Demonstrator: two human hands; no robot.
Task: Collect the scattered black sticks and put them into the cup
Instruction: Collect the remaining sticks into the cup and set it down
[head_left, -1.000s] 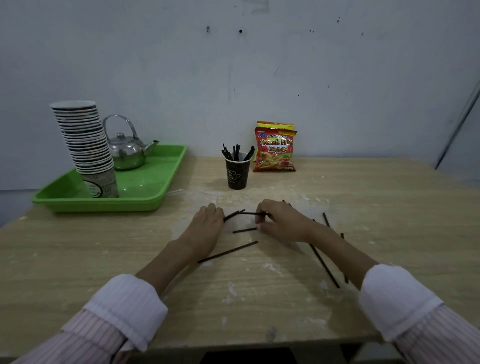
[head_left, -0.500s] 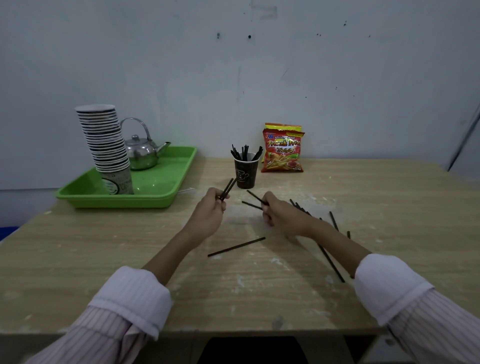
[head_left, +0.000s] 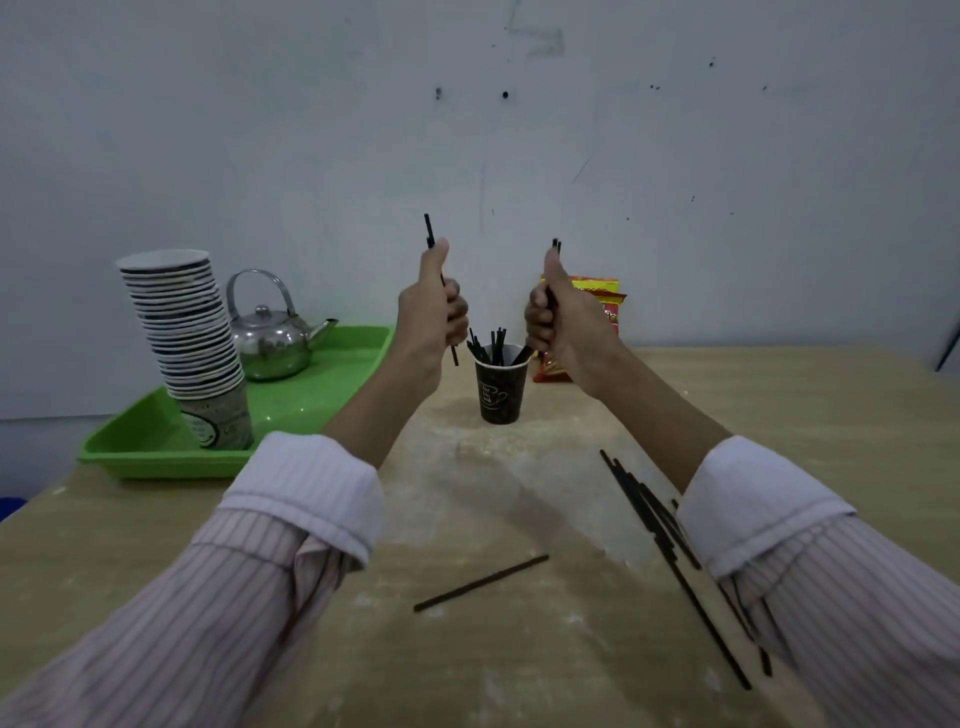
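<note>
Thin black sticks (head_left: 441, 291) held upright in both fisted hands, left (head_left: 430, 317) and right (head_left: 558, 317), over the sticks-crowded dark paper cup (head_left: 500, 387); tipping it or missing the rim is risked.

A plain break room: bare scuffed wall (head_left: 675, 156), kettle (head_left: 270, 338), stacked paper cups (head_left: 182, 332), snack packet (head_left: 608, 306).

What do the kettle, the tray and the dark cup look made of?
Kettle: polished metal, probably steel, with mirror-like reflections. Tray: glossy green plastic, by its moulded rim and sheen. Cup: likely matte printed paper, with a pale rolled lip.
</note>
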